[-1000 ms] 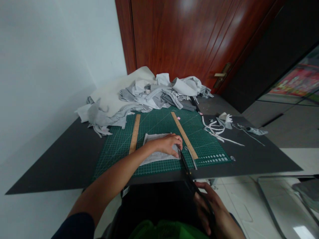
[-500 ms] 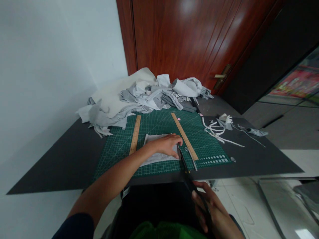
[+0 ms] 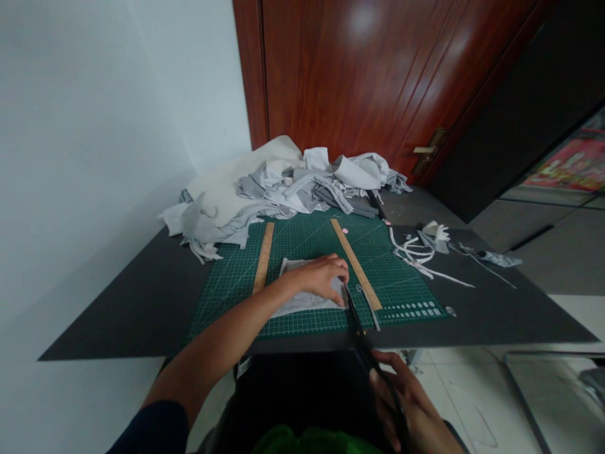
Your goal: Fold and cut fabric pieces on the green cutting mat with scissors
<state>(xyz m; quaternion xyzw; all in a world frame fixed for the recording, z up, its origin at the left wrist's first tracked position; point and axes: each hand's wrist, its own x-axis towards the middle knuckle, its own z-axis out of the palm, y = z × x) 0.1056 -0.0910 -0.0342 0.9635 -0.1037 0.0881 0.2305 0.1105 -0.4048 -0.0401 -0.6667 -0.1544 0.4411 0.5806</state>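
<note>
My left hand [image 3: 321, 277] lies on a small grey piece of cloth [image 3: 295, 301] on the green cutting mat [image 3: 227, 284], fingers bent and pressing it down. My right hand [image 3: 409, 403] sits below the table edge, closed round the handles of black scissors [image 3: 362, 328]. The scissor blades reach up over the mat's near edge along the right side of the cloth, close to my left fingertips. A wooden ruler [image 3: 357, 265] lies just right of the blades, and a second wooden ruler [image 3: 263, 257] lies left of the cloth.
A heap of grey and white fabric [image 3: 293, 183] covers the back of the dark table [image 3: 132, 302]. Thin cloth trimmings [image 3: 420, 255] lie right of the mat. A red-brown door [image 3: 378, 82] stands behind, and tiled floor shows at the right.
The view has shifted a little, so everything sits slightly to the right. The scissors and my right hand have crept forward along the cloth's right edge; my left hand stays pressed on the cloth.
</note>
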